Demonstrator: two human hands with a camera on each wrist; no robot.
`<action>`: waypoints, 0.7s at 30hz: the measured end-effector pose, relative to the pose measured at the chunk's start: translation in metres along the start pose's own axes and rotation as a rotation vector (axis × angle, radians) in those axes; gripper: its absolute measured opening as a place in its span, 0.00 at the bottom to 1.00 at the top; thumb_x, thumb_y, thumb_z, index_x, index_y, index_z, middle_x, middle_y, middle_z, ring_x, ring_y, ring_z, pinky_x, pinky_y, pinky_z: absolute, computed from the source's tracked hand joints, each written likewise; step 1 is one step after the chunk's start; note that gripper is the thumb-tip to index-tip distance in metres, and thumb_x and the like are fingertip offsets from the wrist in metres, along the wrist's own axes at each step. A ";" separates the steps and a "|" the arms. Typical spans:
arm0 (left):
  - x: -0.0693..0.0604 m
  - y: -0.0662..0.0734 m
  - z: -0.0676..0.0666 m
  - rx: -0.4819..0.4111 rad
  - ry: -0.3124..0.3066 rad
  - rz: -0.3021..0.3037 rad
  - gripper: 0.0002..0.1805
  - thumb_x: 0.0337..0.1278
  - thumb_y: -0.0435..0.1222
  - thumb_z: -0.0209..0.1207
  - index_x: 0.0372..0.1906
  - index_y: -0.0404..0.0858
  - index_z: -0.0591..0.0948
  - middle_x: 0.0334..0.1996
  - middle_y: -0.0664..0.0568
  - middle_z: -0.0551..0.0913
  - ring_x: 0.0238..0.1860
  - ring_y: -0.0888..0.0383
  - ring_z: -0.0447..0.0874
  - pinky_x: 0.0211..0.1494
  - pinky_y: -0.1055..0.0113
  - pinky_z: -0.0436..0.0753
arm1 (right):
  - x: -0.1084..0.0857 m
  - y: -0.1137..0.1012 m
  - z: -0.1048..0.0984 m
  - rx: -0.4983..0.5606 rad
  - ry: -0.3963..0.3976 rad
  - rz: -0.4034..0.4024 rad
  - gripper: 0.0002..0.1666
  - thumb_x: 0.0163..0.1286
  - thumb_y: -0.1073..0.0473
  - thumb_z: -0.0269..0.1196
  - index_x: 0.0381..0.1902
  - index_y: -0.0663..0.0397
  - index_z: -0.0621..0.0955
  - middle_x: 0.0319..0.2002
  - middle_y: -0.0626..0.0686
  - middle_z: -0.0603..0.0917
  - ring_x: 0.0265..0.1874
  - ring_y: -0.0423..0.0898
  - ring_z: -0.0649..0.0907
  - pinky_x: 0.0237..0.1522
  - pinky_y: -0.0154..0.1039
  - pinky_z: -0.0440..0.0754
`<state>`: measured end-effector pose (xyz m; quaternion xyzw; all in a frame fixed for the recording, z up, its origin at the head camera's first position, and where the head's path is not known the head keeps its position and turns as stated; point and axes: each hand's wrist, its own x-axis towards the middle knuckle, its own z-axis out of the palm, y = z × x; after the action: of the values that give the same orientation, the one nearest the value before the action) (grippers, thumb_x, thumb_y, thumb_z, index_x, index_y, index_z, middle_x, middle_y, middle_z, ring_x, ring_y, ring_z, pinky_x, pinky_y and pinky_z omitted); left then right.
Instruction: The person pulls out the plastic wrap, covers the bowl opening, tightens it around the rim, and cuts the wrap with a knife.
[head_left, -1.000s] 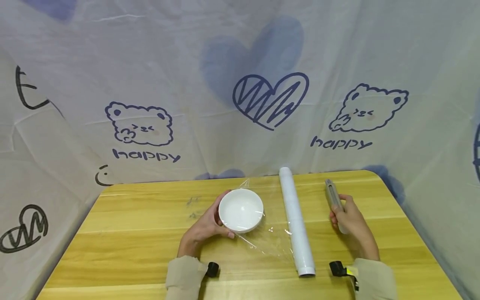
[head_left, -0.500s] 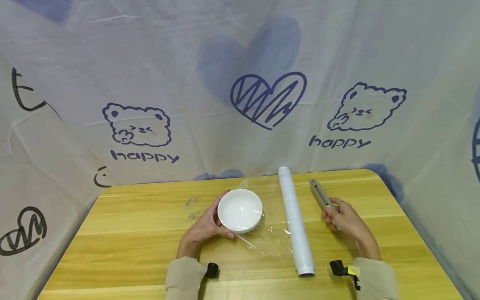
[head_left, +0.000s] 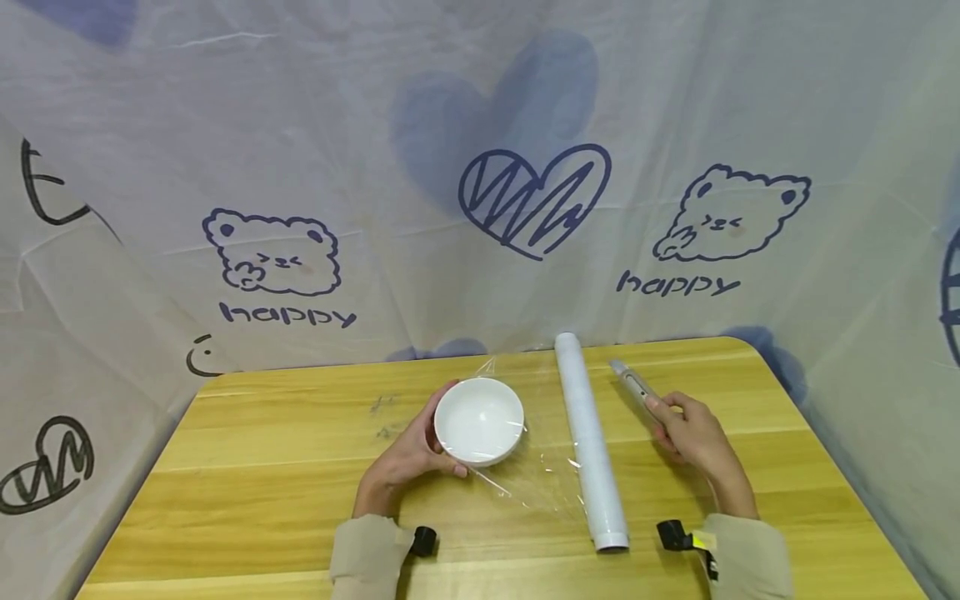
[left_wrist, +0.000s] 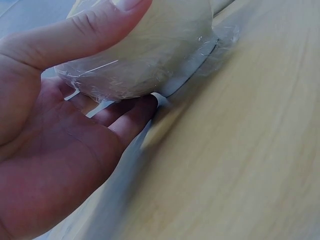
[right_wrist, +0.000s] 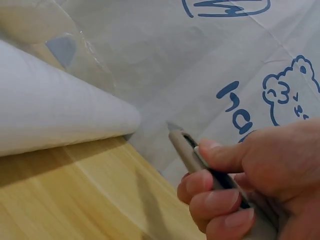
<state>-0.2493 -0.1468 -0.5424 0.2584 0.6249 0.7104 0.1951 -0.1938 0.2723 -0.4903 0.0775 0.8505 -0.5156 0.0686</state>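
A white bowl (head_left: 480, 422) stands on the table left of centre, with clear plastic wrap stretched over and around it. My left hand (head_left: 408, 450) holds the bowl from its left side, thumb in front and fingers behind. In the left wrist view, crinkled wrap (left_wrist: 107, 82) covers the bowl's outside. The wrap runs right to a long white roll of cling film (head_left: 591, 442). Right of the roll, my right hand (head_left: 697, 437) grips a grey utility knife (head_left: 636, 385), thumb on its slider. A short blade tip (right_wrist: 173, 126) shows at its front in the right wrist view.
The wooden table (head_left: 262, 483) reaches back to a pale cloth (head_left: 405, 275) printed with hearts and bears. More cloth hangs at both sides. The roll lies lengthwise between my two hands.
The utility knife has swung left toward the roll, and a pale blade now shows at its tip. My right thumb has shifted along the handle. My left hand and the bowl stay put.
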 end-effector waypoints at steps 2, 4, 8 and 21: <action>0.000 0.000 0.000 -0.001 -0.002 0.000 0.74 0.29 0.16 0.79 0.84 0.44 0.47 0.78 0.35 0.50 0.69 0.40 0.63 0.63 0.59 0.79 | -0.001 0.000 -0.001 -0.009 0.027 0.008 0.34 0.80 0.37 0.52 0.49 0.68 0.74 0.22 0.52 0.76 0.15 0.41 0.68 0.16 0.35 0.68; 0.000 0.000 0.000 0.001 -0.004 0.000 0.74 0.30 0.17 0.79 0.84 0.44 0.46 0.78 0.35 0.50 0.69 0.39 0.63 0.64 0.59 0.79 | -0.001 0.001 -0.002 -0.014 0.060 0.012 0.36 0.79 0.34 0.53 0.46 0.67 0.74 0.21 0.53 0.76 0.14 0.41 0.68 0.15 0.36 0.69; 0.000 0.000 0.000 0.001 -0.006 0.003 0.74 0.30 0.18 0.80 0.84 0.44 0.46 0.78 0.35 0.50 0.70 0.39 0.63 0.64 0.59 0.79 | -0.001 0.003 -0.003 -0.040 0.112 0.020 0.39 0.76 0.29 0.53 0.38 0.66 0.75 0.19 0.53 0.76 0.13 0.42 0.68 0.14 0.37 0.69; -0.002 0.002 -0.001 0.027 -0.029 0.021 0.78 0.33 0.21 0.81 0.83 0.38 0.36 0.80 0.34 0.42 0.73 0.34 0.56 0.67 0.63 0.75 | 0.002 0.004 0.001 -0.129 0.222 0.006 0.41 0.73 0.26 0.54 0.33 0.62 0.76 0.15 0.50 0.75 0.15 0.46 0.71 0.18 0.38 0.68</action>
<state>-0.2479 -0.1488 -0.5405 0.2778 0.6287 0.7001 0.1935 -0.1949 0.2730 -0.4949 0.1320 0.8842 -0.4477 -0.0198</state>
